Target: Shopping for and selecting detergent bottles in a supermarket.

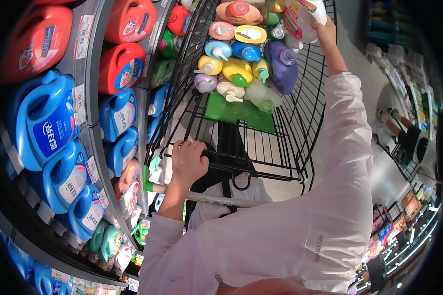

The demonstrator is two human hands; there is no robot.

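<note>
My right hand (325,33) grips the handle of a white plastic bottle with a red label (294,21), at the far right side of the shopping cart's basket. My left hand (190,162) is closed over the near top wire of the black wire shopping cart (258,169). Inside the basket, several pump and capped bottles stand close together, among them a purple bottle (282,70), a yellow bottle with a green cap (238,72) and a blue bottle (246,51). A green plastic panel (240,112) lies nearer to me than the bottles.
Store shelves (92,92) on the left hold blue detergent jugs (48,121) and red detergent jugs (122,68). The cart's push bar (221,199) crosses before my waist. On the right, another person (409,140) stands by a second cart (395,158) in the aisle.
</note>
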